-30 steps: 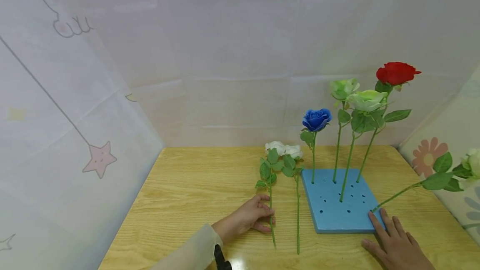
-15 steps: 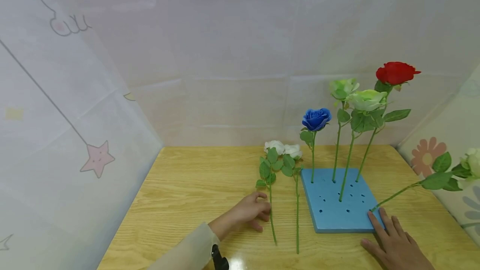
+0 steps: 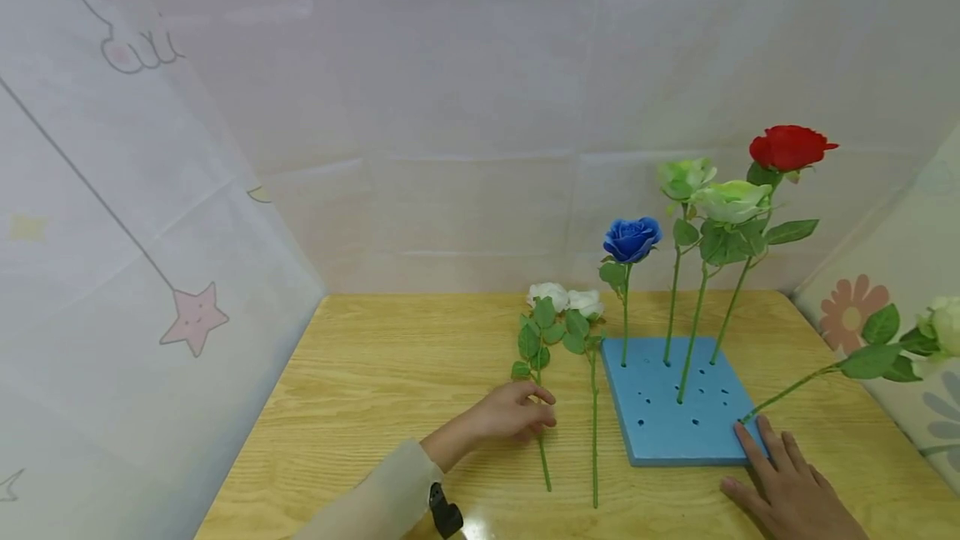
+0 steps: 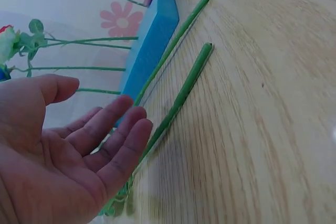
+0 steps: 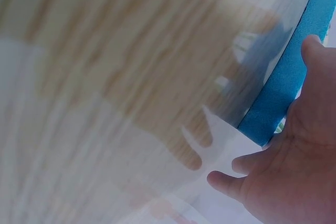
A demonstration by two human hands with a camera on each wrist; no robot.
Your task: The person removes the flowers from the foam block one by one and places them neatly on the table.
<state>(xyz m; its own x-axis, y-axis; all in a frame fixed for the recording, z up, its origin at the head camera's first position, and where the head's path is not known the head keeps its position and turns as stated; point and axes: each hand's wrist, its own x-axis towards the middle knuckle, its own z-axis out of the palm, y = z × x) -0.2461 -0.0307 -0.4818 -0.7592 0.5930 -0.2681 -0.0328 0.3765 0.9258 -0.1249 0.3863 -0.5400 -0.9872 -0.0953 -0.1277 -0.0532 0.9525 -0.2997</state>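
Observation:
My left hand (image 3: 510, 413) hovers over the stem of a white rose (image 3: 545, 469) lying on the table, its fingers relaxed and thumb held apart. In the left wrist view the palm of the left hand (image 4: 68, 145) is bare, with the rose stem (image 4: 181, 95) passing beyond the fingertips. A second white rose (image 3: 595, 432) lies parallel, just to the right. My right hand (image 3: 795, 482) rests with fingers spread at the front right corner of a blue foam board (image 3: 663, 444). Its index fingertip is beside the base of a pale rose (image 3: 795, 390) that leans far right.
Standing in the board are a blue rose (image 3: 632, 240), two green-white roses (image 3: 731, 201) and a tall red rose (image 3: 791, 148). Several small holes dot the board's top. Pale printed cloth (image 3: 450, 107) encloses the wooden table (image 3: 375, 373) at back and sides.
My left hand's fingers were around the left white rose's stem, drew back left off it, then came right again above it. The stem has barely shifted. My right hand stays put.

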